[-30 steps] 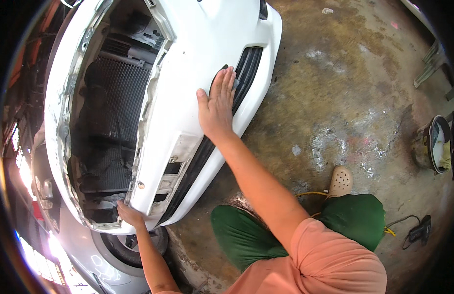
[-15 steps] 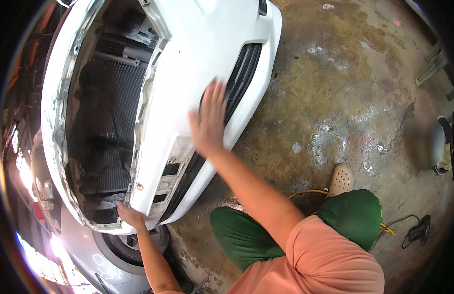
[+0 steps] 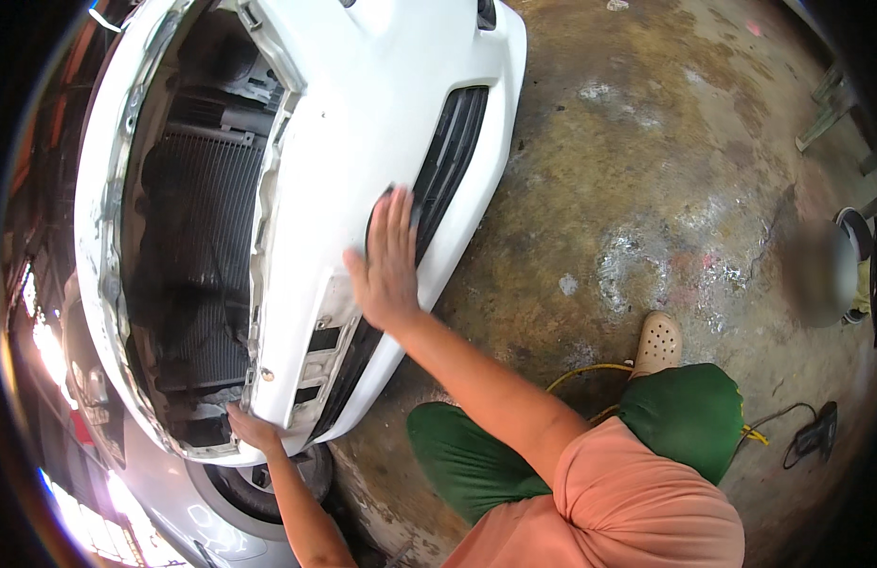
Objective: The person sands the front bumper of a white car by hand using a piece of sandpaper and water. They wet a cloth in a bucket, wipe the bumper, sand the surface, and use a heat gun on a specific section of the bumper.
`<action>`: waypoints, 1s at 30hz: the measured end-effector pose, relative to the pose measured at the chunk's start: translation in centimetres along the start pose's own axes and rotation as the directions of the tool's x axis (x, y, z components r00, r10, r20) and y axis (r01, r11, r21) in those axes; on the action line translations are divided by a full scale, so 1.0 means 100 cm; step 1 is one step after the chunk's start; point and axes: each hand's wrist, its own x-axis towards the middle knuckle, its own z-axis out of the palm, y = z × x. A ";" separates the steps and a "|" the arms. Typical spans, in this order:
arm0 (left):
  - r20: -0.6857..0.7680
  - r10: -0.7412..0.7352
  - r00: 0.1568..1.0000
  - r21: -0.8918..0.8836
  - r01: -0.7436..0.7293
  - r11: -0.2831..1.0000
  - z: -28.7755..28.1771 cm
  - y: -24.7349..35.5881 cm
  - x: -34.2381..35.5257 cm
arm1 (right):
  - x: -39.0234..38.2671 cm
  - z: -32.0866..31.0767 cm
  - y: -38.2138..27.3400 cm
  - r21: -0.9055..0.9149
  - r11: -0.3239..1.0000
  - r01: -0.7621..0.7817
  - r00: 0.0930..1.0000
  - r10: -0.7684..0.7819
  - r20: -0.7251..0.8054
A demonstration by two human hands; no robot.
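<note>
Head view. Right hand (image 3: pixel 389 260): open, palm flat on white car bumper (image 3: pixel 363 123), fingertips at its black grille (image 3: pixel 448 161). Left hand (image 3: pixel 252 428): fingers closed on the bumper's lower corner edge. Radiator (image 3: pixel 192 237): exposed, left of both hands. Wheel (image 3: pixel 259 483): just below the left hand.

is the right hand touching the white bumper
Touching. The head view shows the right hand lying palm-down, flat on the white bumper beside its black grille, with no gap visible under the fingers.
</note>
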 end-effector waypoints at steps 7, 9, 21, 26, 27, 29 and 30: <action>0.028 -0.042 0.999 0.012 0.041 0.999 -0.009 0.007 0.001 | 0.138 -0.034 0.030 0.125 0.975 -0.183 0.976 0.196 -0.096; 0.009 -0.049 0.999 0.008 0.049 0.999 -0.005 0.010 -0.001 | 0.142 -0.037 0.032 0.153 0.962 -0.224 0.967 0.239 -0.084; 0.019 0.126 0.992 0.148 -0.127 0.981 0.004 -0.022 0.001 | 0.154 -0.039 0.049 0.093 0.992 -0.090 0.989 0.099 -0.106; 0.014 0.107 0.994 0.126 -0.108 0.986 0.001 -0.007 -0.003 | 0.032 -0.006 0.020 -0.017 0.996 0.090 0.995 -0.091 -0.028; 0.033 0.056 0.998 0.071 -0.058 0.996 0.003 -0.002 -0.001 | -0.002 0.002 0.019 -0.022 0.991 0.135 0.990 -0.134 0.039; -0.026 0.155 0.988 0.102 -0.152 0.983 -0.001 -0.008 0.002 | -0.021 0.009 0.022 0.010 0.978 0.208 0.975 -0.209 0.076; -0.054 0.204 0.977 0.117 -0.197 0.973 -0.002 -0.011 0.003 | -0.025 0.011 0.024 0.025 0.969 0.247 0.964 -0.248 0.093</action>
